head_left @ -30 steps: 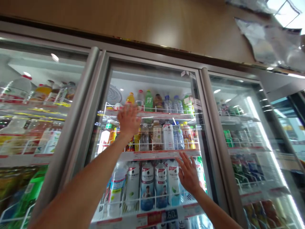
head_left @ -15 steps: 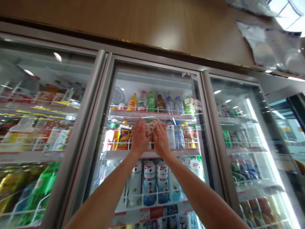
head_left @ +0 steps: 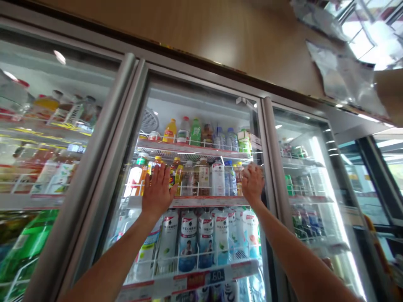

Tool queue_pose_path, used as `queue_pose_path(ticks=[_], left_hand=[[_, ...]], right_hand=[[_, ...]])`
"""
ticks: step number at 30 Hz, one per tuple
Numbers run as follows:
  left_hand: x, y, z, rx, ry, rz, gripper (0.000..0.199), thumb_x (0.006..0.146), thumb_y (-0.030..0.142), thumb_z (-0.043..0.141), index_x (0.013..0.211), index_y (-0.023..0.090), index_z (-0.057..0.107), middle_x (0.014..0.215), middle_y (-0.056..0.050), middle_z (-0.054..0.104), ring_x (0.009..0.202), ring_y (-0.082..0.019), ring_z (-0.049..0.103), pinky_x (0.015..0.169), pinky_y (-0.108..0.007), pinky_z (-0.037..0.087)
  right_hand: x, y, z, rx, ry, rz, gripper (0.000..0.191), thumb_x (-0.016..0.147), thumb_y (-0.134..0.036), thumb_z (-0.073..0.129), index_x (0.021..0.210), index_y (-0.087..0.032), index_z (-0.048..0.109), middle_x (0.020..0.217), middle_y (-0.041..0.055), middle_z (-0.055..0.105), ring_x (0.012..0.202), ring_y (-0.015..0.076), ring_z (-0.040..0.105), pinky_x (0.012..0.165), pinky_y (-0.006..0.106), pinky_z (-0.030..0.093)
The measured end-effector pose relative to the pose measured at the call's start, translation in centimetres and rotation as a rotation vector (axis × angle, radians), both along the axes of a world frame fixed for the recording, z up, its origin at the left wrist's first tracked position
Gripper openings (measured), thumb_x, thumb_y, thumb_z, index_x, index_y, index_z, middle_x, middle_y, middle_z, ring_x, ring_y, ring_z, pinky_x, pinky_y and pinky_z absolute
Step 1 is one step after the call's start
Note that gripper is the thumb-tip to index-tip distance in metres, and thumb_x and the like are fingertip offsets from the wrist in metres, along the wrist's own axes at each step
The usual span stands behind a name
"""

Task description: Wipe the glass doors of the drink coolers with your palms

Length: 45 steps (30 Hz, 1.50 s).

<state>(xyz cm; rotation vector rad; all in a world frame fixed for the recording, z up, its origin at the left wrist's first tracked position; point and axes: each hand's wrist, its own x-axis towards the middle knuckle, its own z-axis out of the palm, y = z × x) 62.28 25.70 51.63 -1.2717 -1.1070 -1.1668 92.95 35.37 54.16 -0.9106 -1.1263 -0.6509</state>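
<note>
My left hand (head_left: 156,195) lies flat with its fingers spread at the left part of the middle glass door (head_left: 198,94), and nothing is in it. Near that door's right edge, my right hand (head_left: 253,186) is closed on a pale, crumpled cloth (head_left: 251,169), which shows only in part above and between the fingers. The cloth is up against the glass. Behind the pane, bottles stand on white wire-fronted shelves, among them an orange drink bottle (head_left: 170,131) and a green bottle (head_left: 195,131).
Metal door frames (head_left: 90,184) border the glass on both sides. More drinks show behind the left and right doors, including a large green bottle (head_left: 34,239). Above runs a brown wooden panel (head_left: 189,29), with clear plastic sheeting (head_left: 343,71) hanging at the upper right.
My hands were together at the middle of the glass with the cloth between them. They have moved apart: the left went left, and the right went right with the cloth.
</note>
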Motion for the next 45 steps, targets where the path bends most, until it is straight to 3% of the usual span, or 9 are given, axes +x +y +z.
queue_pose_path(ticks=[7, 12, 15, 20, 22, 29, 36, 42, 45], left_hand=[[-0.6, -0.1, -0.3, 0.019, 0.045, 0.012, 0.061, 0.091, 0.041, 0.035, 0.145, 0.015, 0.023, 0.15, -0.014, 0.028, 0.142, -0.026, 0.015, 0.114, -0.051, 0.014], [-0.4, -0.2, -1.3, 0.006, 0.037, 0.051, 0.058, 0.091, 0.038, 0.034, 0.143, 0.013, 0.028, 0.149, -0.015, 0.031, 0.142, -0.025, 0.015, 0.115, -0.049, 0.014], [-0.2, -0.2, -1.3, 0.006, 0.03, 0.064, 0.057, 0.091, 0.038, 0.035, 0.142, 0.013, 0.03, 0.149, -0.015, 0.031, 0.142, -0.025, 0.016, 0.115, -0.049, 0.012], [-0.4, -0.2, -1.6, 0.0, 0.04, 0.056, 0.06, 0.091, 0.038, 0.036, 0.145, 0.017, 0.021, 0.151, -0.014, 0.026, 0.143, -0.024, 0.012, 0.115, -0.05, 0.013], [-0.6, -0.3, -2.6, 0.003, 0.056, 0.06, 0.061, 0.092, 0.037, 0.036, 0.146, 0.018, 0.016, 0.151, -0.013, 0.025, 0.143, -0.023, 0.011, 0.114, -0.05, 0.014], [-1.1, -0.5, -6.1, 0.0, 0.099, 0.077, 0.067, 0.091, 0.034, 0.04, 0.147, 0.02, 0.005, 0.152, -0.012, 0.023, 0.143, -0.023, 0.013, 0.114, -0.049, 0.014], [-1.1, -0.8, -5.9, -0.032, 0.088, 0.066, 0.066, 0.091, 0.035, 0.038, 0.147, 0.02, 0.007, 0.153, -0.012, 0.021, 0.143, -0.023, 0.01, 0.114, -0.048, 0.013], [-0.8, -0.7, -6.0, -0.056, 0.061, 0.065, 0.066, 0.091, 0.036, 0.038, 0.147, 0.021, 0.006, 0.153, -0.01, 0.02, 0.143, -0.022, 0.01, 0.115, -0.048, 0.011], [-0.8, -0.7, -5.9, -0.062, 0.045, 0.052, 0.064, 0.091, 0.036, 0.038, 0.147, 0.021, 0.01, 0.153, -0.01, 0.021, 0.143, -0.023, 0.012, 0.115, -0.048, 0.012]], right_hand=[[-8.1, -2.0, -3.4, 0.21, -0.532, 0.063, 0.037, 0.089, -0.031, 0.047, 0.125, -0.03, 0.055, 0.144, 0.0036, 0.042, 0.137, 0.022, 0.031, 0.113, 0.046, 0.014], [0.4, 0.9, -3.8, 0.119, -0.096, -0.029, 0.04, 0.089, -0.028, 0.038, 0.123, -0.022, 0.057, 0.138, 0.0122, 0.048, 0.129, 0.0271, 0.041, 0.106, 0.055, 0.024], [1.2, 1.6, -3.0, 0.058, 0.105, -0.054, 0.045, 0.089, -0.028, 0.035, 0.128, -0.017, 0.053, 0.139, 0.0168, 0.046, 0.129, 0.0308, 0.04, 0.101, 0.057, 0.029], [-7.4, -1.9, -5.0, 0.215, -0.459, 0.029, 0.038, 0.088, -0.034, 0.045, 0.123, -0.028, 0.057, 0.143, 0.0051, 0.044, 0.136, 0.0223, 0.031, 0.111, 0.047, 0.017], [-7.7, -2.4, -5.8, 0.225, -0.59, 0.042, 0.037, 0.087, -0.036, 0.049, 0.122, -0.031, 0.057, 0.144, 0.0029, 0.043, 0.137, 0.0213, 0.031, 0.113, 0.047, 0.013], [-1.9, 0.2, -3.9, 0.023, 0.047, -0.034, 0.046, 0.089, -0.032, 0.038, 0.133, -0.02, 0.049, 0.143, 0.0148, 0.04, 0.134, 0.0317, 0.032, 0.104, 0.06, 0.023], [-9.6, -3.9, -7.7, 0.219, -0.721, 0.046, 0.042, 0.085, -0.032, 0.049, 0.126, -0.029, 0.053, 0.145, 0.0034, 0.041, 0.138, 0.0217, 0.027, 0.114, 0.048, 0.012], [-4.2, -0.9, -6.1, 0.03, -0.042, -0.043, 0.048, 0.086, -0.024, 0.04, 0.133, -0.021, 0.048, 0.146, 0.0128, 0.038, 0.136, 0.0296, 0.031, 0.105, 0.055, 0.024], [-7.2, -2.1, -7.2, 0.049, -0.197, 0.016, 0.051, 0.086, -0.024, 0.04, 0.137, -0.021, 0.044, 0.148, 0.0109, 0.034, 0.139, 0.0299, 0.024, 0.108, 0.055, 0.02]])
